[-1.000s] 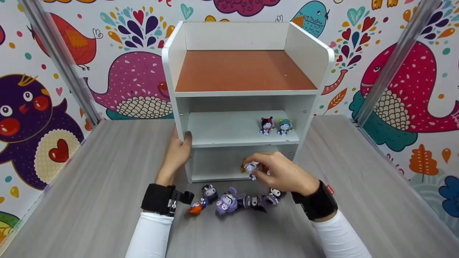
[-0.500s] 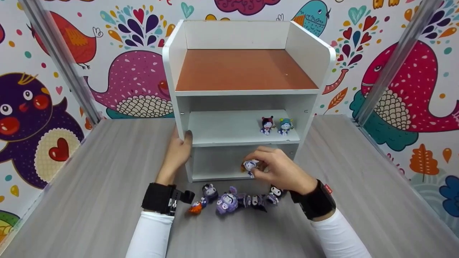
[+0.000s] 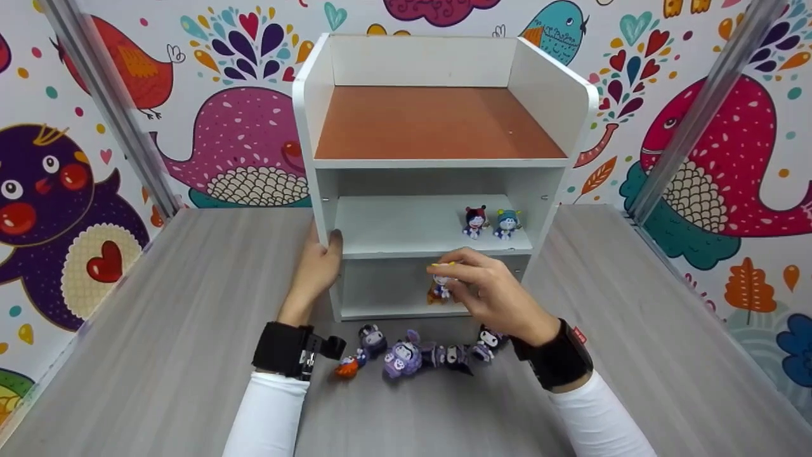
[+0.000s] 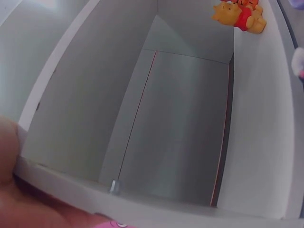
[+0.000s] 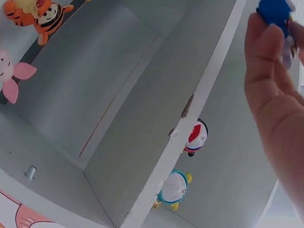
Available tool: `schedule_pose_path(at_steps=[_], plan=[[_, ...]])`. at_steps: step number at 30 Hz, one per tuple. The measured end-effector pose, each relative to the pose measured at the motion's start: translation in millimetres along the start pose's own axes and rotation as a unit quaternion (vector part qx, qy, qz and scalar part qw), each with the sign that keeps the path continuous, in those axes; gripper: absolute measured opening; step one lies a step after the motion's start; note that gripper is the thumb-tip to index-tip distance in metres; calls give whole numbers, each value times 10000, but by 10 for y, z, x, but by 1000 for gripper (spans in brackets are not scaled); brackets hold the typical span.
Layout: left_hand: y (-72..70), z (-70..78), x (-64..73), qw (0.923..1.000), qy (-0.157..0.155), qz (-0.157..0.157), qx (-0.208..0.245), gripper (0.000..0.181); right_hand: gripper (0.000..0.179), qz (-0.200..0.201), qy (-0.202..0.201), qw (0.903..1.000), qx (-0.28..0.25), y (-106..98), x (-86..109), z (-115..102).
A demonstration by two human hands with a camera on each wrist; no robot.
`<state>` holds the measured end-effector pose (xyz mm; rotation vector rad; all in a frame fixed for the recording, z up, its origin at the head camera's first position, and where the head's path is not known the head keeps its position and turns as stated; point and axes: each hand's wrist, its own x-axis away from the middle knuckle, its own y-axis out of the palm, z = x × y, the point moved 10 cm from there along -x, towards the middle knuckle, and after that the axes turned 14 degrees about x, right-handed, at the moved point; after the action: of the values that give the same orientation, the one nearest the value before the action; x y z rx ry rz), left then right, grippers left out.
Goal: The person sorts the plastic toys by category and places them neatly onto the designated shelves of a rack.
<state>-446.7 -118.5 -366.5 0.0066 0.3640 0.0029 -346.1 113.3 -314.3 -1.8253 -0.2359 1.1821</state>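
Observation:
In the head view my right hand (image 3: 498,292) pinches a small figurine (image 3: 442,279) between thumb and fingers, in front of the lower compartment. Its blue top (image 5: 274,10) shows above the fingertips in the right wrist view. My left hand (image 3: 318,263) grips the left side panel of a white shelf unit (image 3: 317,95), thumb at the front edge and fingers hidden. Two seated figurines stand at the right of the middle shelf, one with a red-black hood (image 3: 474,222), one with a teal hood (image 3: 507,223). A yellow bear figurine in a red shirt (image 4: 240,16) is on the lower shelf.
On the grey tabletop (image 3: 190,368), a row of purple and black figurines (image 3: 403,358) lies before the unit, with an orange-topped one (image 3: 347,367) at its left. Inside the lower compartment are a tiger figurine (image 5: 50,21) and a pink piglet figurine (image 5: 9,71).
My right hand has risen slightly with the figurine, towards the edge of the middle shelf. The left hand keeps its hold on the side panel.

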Motion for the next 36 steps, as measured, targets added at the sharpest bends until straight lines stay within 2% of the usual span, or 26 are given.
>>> schedule_pose_path(at_steps=[9,15,19,23,26,29,32,36], plan=[[-18,9,5,10000,-41,19,-48,61,28,257,289,9988,-285,-51,2,63],[-22,-9,21,10000,3,1,-1,61,25,453,340,9979,-318,-138,-4,70],[-11,-22,29,10000,-11,-53,-16,62,31,704,372,9968,-12,-257,-69,98],[-11,-3,25,10000,-1,-21,-19,62,27,819,425,9947,456,-377,-260,158],[-14,6,22,10000,-29,30,-62,62,23,635,528,9947,614,-413,-426,240],[-1,17,22,9999,-51,10,-90,62,20,263,732,9943,731,-396,-561,323],[11,40,18,10000,46,4,-35,62,19,-63,911,9918,891,-355,-647,368],[28,56,8,9998,211,7,55,61,19,-289,881,9896,1101,-303,-700,365]])
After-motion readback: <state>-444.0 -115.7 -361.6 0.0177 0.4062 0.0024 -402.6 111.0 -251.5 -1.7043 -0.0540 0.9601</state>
